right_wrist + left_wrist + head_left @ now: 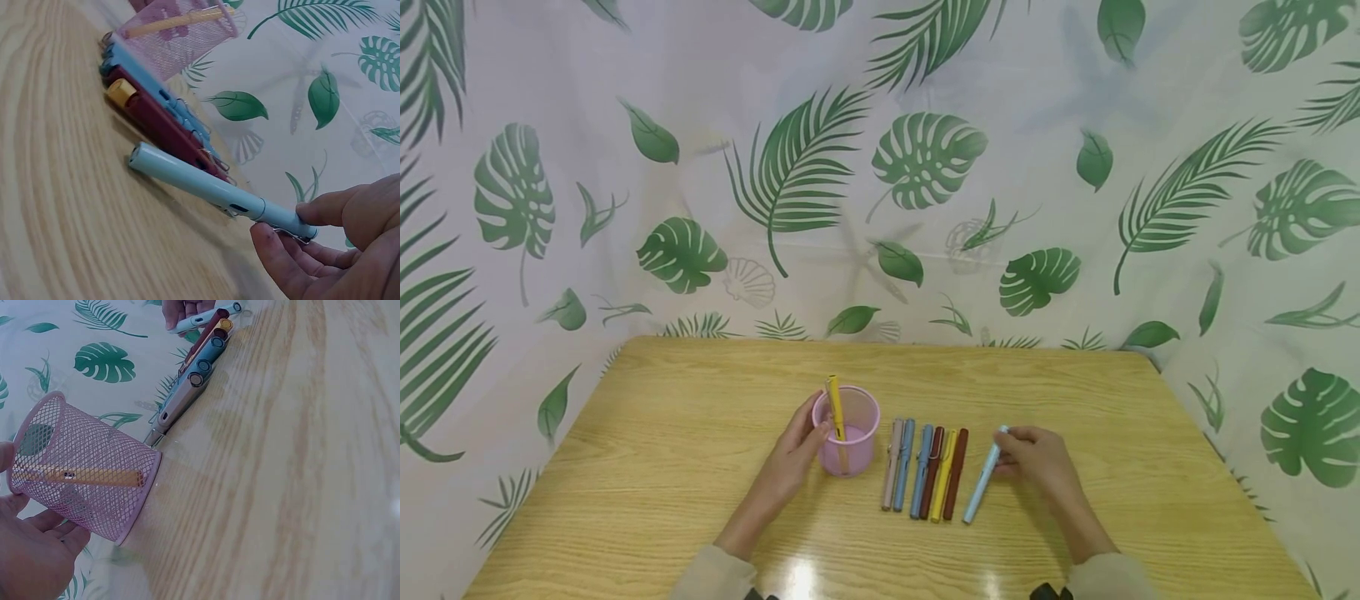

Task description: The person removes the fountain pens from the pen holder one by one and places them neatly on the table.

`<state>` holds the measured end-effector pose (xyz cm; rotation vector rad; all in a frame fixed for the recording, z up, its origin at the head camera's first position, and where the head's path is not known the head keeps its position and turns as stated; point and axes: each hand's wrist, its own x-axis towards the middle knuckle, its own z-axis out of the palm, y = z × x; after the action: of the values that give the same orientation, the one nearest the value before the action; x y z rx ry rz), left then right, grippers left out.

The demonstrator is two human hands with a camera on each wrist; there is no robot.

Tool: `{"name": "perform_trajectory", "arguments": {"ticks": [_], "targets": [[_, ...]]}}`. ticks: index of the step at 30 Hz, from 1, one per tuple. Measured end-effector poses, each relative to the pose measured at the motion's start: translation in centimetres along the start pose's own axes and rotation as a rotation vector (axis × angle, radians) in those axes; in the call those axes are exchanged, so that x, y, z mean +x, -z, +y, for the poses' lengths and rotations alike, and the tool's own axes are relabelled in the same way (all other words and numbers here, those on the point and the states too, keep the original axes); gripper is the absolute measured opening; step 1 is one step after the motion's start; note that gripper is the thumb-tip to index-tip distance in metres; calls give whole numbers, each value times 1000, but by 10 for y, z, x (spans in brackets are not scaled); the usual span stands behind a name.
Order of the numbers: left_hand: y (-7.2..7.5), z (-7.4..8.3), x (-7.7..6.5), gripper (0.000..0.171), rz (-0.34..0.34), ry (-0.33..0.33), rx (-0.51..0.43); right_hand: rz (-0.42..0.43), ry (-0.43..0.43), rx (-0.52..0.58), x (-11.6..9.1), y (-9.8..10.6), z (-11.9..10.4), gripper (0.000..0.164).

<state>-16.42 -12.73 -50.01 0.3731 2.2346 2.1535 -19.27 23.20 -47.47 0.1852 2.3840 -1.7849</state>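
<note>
A pink mesh pen cup (856,459) stands on the table left of centre, with one yellow pen (834,402) leaning inside it. My left hand (788,463) holds the cup from its left side, thumb near the rim and fingers round the wall. Between thumb and fingers, my right hand (1039,461) pinches a light blue pen (187,178) at its clip end. That pen slants with its other end low toward the table; whether it touches the wood I cannot tell. A row of several pens (922,471), beige, blue, dark red and yellow, lies between the hands.
The wooden table (685,417) runs back to a pale cloth (820,292) printed with green leaves, which hangs behind it and along both sides. In the row, the pens lie close together, just right of the cup.
</note>
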Motion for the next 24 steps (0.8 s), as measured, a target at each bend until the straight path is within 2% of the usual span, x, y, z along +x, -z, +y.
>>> {"name": "perform_trajectory", "arguments": {"ticks": [14,24], "targets": [[1,-3,1,57,7,1,-3,75,-1,-86,11,-21,5,41],[1,-4,1,58,13,1,0,118,20,-193,17,-29,9,38]]}}
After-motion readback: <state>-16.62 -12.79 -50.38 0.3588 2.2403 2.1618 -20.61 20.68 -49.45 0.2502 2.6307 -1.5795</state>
